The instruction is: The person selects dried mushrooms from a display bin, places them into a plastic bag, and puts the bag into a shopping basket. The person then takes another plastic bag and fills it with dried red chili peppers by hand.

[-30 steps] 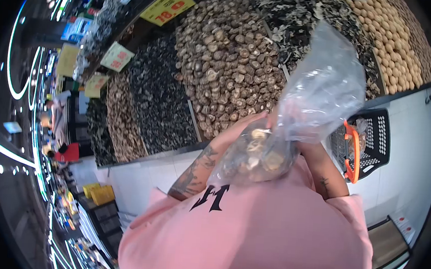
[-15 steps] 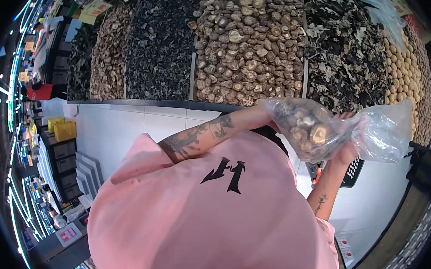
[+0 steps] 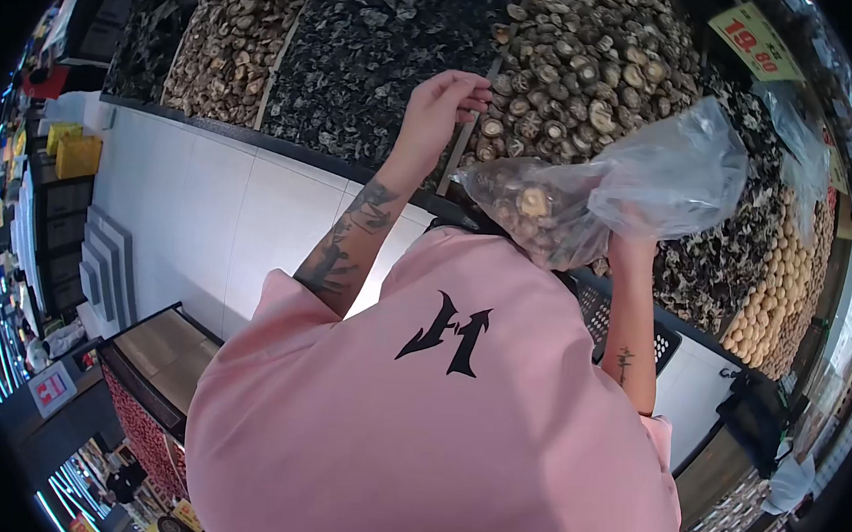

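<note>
While the pink shirt fills the near side, pale floor widens leftward below the dark display edge. Above that edge, before the chest, hangs the plastic bag of mushrooms, its neck gripped by the right hand, fingers blurred behind film. The left hand, half-curled and seemingly empty, hovers near the divider between black fungus and heaped dried mushrooms. Farther off stands a yellow price sign.

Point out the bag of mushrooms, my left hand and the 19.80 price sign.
Bag of mushrooms (image 3: 593,187): head view, on its middle.
Left hand (image 3: 441,102): head view, middle of the hand.
Price sign (image 3: 755,43): head view, its printed face.
</note>
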Demonstrator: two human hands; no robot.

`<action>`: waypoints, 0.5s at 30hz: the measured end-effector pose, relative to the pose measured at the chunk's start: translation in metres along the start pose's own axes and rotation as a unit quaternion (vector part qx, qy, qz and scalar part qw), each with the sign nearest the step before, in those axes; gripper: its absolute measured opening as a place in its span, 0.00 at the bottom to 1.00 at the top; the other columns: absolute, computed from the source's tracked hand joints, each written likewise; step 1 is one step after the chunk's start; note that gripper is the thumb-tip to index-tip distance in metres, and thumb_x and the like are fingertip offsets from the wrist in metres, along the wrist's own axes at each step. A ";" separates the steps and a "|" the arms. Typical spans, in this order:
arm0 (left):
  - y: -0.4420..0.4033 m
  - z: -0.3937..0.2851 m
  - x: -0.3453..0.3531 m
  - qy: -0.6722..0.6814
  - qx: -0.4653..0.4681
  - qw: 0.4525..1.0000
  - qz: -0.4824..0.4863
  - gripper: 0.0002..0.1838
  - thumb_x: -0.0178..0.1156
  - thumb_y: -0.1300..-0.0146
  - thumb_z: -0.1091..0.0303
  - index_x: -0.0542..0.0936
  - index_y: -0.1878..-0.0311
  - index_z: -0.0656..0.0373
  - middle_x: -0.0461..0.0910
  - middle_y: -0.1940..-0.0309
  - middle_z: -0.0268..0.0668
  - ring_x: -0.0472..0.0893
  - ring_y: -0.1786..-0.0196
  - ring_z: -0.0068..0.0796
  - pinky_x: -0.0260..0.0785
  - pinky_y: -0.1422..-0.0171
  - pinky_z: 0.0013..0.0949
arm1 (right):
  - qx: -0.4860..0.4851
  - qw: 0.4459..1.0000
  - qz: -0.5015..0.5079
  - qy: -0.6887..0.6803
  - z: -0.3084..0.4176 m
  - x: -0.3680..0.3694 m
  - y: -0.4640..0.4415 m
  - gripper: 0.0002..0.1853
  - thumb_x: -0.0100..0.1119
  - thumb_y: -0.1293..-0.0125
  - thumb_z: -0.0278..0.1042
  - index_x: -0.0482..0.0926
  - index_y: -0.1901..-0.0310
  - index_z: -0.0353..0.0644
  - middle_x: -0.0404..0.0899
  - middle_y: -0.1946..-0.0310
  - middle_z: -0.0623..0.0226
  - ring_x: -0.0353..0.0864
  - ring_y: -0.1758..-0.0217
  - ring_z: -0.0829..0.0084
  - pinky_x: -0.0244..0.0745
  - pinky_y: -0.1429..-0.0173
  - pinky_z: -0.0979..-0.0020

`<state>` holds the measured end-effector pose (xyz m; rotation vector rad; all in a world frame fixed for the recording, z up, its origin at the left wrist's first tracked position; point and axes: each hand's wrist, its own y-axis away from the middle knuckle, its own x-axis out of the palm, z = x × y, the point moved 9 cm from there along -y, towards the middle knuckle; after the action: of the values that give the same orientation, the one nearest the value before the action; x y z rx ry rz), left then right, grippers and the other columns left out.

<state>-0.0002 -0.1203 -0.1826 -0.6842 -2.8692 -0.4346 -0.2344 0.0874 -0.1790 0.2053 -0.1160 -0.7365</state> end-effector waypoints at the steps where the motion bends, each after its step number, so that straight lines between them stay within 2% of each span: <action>1: -0.002 -0.014 -0.011 -0.005 0.029 1.000 -0.006 0.15 0.51 0.25 0.62 0.82 0.50 0.62 0.84 0.58 0.36 0.82 0.57 0.22 0.73 0.52 0.25 | 0.009 0.999 0.022 0.042 0.003 0.013 -0.011 0.25 0.69 0.37 0.40 0.78 0.42 0.35 0.80 0.51 0.65 0.80 0.51 0.69 0.76 0.45 0.67; 2: -0.002 -0.027 -0.012 -0.024 0.056 0.998 0.012 0.15 0.51 0.25 0.62 0.82 0.50 0.62 0.84 0.58 0.35 0.81 0.58 0.21 0.72 0.52 0.25 | -0.117 0.952 0.097 0.265 0.025 0.034 -0.022 0.28 0.73 0.41 0.40 0.78 0.43 0.35 0.80 0.50 0.66 0.80 0.51 0.69 0.76 0.45 0.67; 3: 0.001 -0.038 -0.008 -0.044 0.078 0.995 0.033 0.15 0.50 0.25 0.62 0.82 0.50 0.62 0.84 0.59 0.35 0.81 0.58 0.20 0.71 0.53 0.25 | -0.234 0.837 0.163 0.467 0.038 0.060 -0.019 0.30 0.76 0.46 0.40 0.79 0.43 0.35 0.80 0.50 0.66 0.80 0.51 0.70 0.76 0.45 0.68; 4: 0.002 -0.045 0.001 -0.074 0.094 0.990 0.074 0.17 0.51 0.25 0.60 0.80 0.44 0.61 0.83 0.55 0.35 0.80 0.58 0.20 0.70 0.53 0.24 | -0.119 0.910 0.160 0.364 0.051 0.074 -0.018 0.34 0.81 0.56 0.36 0.77 0.45 0.34 0.81 0.51 0.58 0.80 0.49 0.69 0.75 0.44 0.67; 5: 0.004 -0.050 0.009 -0.067 0.089 0.990 0.086 0.17 0.51 0.25 0.60 0.80 0.44 0.61 0.83 0.55 0.35 0.80 0.58 0.20 0.70 0.53 0.24 | -0.113 0.910 0.149 0.371 0.062 0.083 -0.012 0.34 0.81 0.56 0.36 0.77 0.45 0.34 0.81 0.51 0.58 0.80 0.49 0.69 0.75 0.44 0.67; 7: 0.014 -0.070 0.041 -0.164 0.140 0.964 0.154 0.20 0.53 0.26 0.58 0.76 0.38 0.59 0.81 0.52 0.34 0.79 0.57 0.19 0.69 0.54 0.24 | -0.093 0.951 0.147 0.257 0.082 0.091 -0.006 0.39 0.79 0.54 0.35 0.73 0.39 0.37 0.80 0.48 0.60 0.80 0.48 0.68 0.74 0.42 0.67; 8: 0.020 -0.074 0.057 -0.163 0.116 0.959 0.201 0.23 0.55 0.28 0.57 0.73 0.34 0.58 0.79 0.52 0.34 0.77 0.57 0.20 0.70 0.56 0.25 | -0.095 0.951 0.131 0.262 0.096 0.094 -0.002 0.39 0.79 0.54 0.35 0.73 0.39 0.37 0.80 0.48 0.60 0.80 0.48 0.68 0.74 0.42 0.67; 9: 0.024 -0.082 0.071 -0.184 0.155 0.946 0.218 0.24 0.59 0.30 0.61 0.73 0.34 0.59 0.78 0.56 0.31 0.77 0.60 0.20 0.71 0.57 0.26 | -0.105 0.954 0.154 0.233 0.110 0.101 0.007 0.41 0.79 0.54 0.35 0.71 0.36 0.37 0.78 0.45 0.58 0.80 0.45 0.65 0.73 0.40 0.66; 11: 0.038 -0.097 0.099 -0.251 0.142 0.927 0.239 0.22 0.61 0.32 0.66 0.74 0.38 0.62 0.78 0.58 0.29 0.76 0.64 0.18 0.71 0.59 0.24 | -0.116 0.958 0.165 0.204 0.118 0.098 0.014 0.44 0.78 0.54 0.36 0.69 0.33 0.38 0.77 0.42 0.57 0.79 0.43 0.63 0.72 0.37 0.64; 13: 0.035 -0.097 0.112 -0.284 0.131 0.918 0.245 0.19 0.61 0.34 0.70 0.74 0.41 0.64 0.78 0.60 0.29 0.75 0.66 0.16 0.70 0.61 0.22 | -0.242 0.917 0.167 0.268 0.138 0.093 0.023 0.45 0.75 0.52 0.38 0.66 0.31 0.39 0.75 0.39 0.52 0.76 0.37 0.58 0.69 0.33 0.61; 14: 0.032 -0.093 0.118 -0.317 0.117 0.911 0.238 0.17 0.61 0.35 0.73 0.75 0.44 0.65 0.78 0.61 0.28 0.75 0.68 0.15 0.70 0.63 0.21 | -0.294 0.903 0.138 0.282 0.155 0.090 0.032 0.40 0.68 0.49 0.35 0.67 0.32 0.38 0.73 0.37 0.48 0.73 0.34 0.52 0.68 0.32 0.57; 15: 0.032 -0.087 0.123 -0.315 0.123 0.905 0.257 0.17 0.61 0.35 0.73 0.75 0.44 0.65 0.78 0.61 0.28 0.75 0.68 0.15 0.70 0.63 0.21 | -0.294 0.904 0.118 0.287 0.163 0.080 0.034 0.40 0.68 0.49 0.35 0.67 0.32 0.38 0.73 0.37 0.48 0.73 0.34 0.52 0.68 0.32 0.57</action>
<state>-0.0868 -0.0694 -0.0658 -1.7220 -3.0023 0.2800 -0.1821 0.0346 -0.0102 -0.1759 0.6327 -0.4166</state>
